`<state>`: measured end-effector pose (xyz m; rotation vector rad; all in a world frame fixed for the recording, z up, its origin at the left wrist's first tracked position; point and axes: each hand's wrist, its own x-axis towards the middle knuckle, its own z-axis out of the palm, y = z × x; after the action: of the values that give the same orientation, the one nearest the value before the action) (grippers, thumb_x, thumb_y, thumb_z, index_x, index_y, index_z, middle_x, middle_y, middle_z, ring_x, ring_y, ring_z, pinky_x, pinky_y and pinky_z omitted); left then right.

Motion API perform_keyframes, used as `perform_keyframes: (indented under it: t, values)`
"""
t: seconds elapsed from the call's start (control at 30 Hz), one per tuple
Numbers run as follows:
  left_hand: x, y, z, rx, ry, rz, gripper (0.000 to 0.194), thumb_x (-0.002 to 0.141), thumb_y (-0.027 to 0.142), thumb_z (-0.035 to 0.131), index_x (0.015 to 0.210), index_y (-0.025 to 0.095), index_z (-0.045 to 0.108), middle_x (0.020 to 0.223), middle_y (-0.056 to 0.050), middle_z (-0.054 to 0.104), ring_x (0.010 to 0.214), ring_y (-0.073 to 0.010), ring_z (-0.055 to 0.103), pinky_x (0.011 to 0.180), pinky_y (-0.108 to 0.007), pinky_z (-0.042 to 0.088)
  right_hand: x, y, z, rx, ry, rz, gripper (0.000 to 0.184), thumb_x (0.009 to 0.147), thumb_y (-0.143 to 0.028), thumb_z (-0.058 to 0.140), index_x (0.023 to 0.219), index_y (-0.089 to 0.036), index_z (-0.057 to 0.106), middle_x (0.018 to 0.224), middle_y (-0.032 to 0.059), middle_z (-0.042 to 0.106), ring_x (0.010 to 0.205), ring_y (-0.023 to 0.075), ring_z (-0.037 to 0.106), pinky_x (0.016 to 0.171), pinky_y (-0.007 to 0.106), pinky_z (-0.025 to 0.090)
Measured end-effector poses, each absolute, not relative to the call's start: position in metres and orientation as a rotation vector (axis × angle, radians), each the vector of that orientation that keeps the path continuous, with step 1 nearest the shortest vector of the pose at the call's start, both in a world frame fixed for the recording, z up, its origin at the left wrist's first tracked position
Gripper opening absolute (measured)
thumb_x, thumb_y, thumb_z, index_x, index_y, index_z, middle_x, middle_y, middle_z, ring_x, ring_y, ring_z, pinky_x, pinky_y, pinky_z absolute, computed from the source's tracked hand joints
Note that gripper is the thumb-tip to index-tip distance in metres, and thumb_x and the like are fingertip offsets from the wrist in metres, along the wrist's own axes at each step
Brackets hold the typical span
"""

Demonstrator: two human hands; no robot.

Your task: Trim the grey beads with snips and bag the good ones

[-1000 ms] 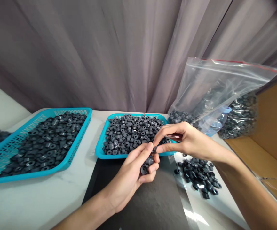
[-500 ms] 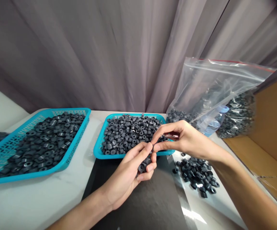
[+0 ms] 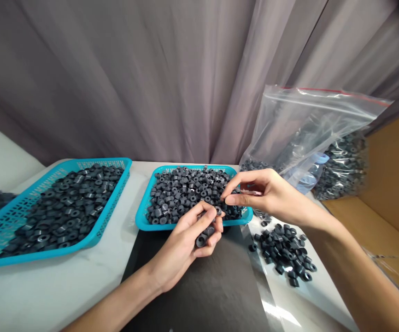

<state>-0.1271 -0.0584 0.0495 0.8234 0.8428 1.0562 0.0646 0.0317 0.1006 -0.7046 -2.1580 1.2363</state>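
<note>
Evidently, the left hand (image 3: 182, 235) grips dark ring-shaped parts (image 3: 207, 232) (partly covered, count indeterminable); whether the right hand (image 3: 270, 196), pinched near the middle basket (image 3: 165, 227), holds one cannot be told.

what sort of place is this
Likely a small-parts work table, though whether in a home or workshop isn't clear: turquoise baskets heaped with small dark parts, a clear zip bag, and cardboard alongside.

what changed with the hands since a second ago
The right hand has moved slightly up, parting from the left hand, which it met before; whether it holds a piece is unclear. The left hand still holds several dark pieces. The blue baskets and the loose pile stayed put.
</note>
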Motion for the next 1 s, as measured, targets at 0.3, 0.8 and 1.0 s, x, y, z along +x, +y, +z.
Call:
perform_keyframes:
  t: [0.3,0.8,1.0]
  values:
    - [-0.1282,-0.0603,0.0545,0.795,0.864,1.016,0.023,0.097,0.040,0.057,0.095,0.017,0.062,0.091,-0.002,0.062,0.062,-0.0035,0.048,0.055,-0.013,0.036,0.0596,0.0289,0.0959,-0.645,-2.226,1.281,0.019,0.087,-0.034,0.072,0.099,-0.019,0.073,0.093,0.0016,0.073,0.085,0.0148,0.064,0.074,0.025,0.047]
    - [-0.1298,-0.0557,0.0480,0.642,0.780,1.137,0.029,0.098,0.033,0.055,0.104,0.010,0.072,0.095,-0.012,0.068,0.078,-0.0105,0.062,0.052,-0.012,0.042,0.0580,0.0268,0.0983,-0.576,-2.315,1.176,0.024,0.093,-0.029,0.065,0.115,-0.023,0.072,0.092,0.0011,0.072,0.088,0.0144,0.064,0.075,0.024,0.047]
    - [-0.1252,-0.0580,0.0477,0.490,0.733,1.115,0.033,0.100,0.034,0.049,0.105,0.010,0.071,0.102,-0.016,0.070,0.080,-0.0155,0.064,0.052,-0.018,0.047,0.0605,0.0272,0.0996,-0.694,-2.330,1.228,0.024,0.089,-0.027,0.069,0.112,-0.020,0.071,0.090,-0.0010,0.074,0.077,0.0109,0.066,0.066,0.019,0.048]
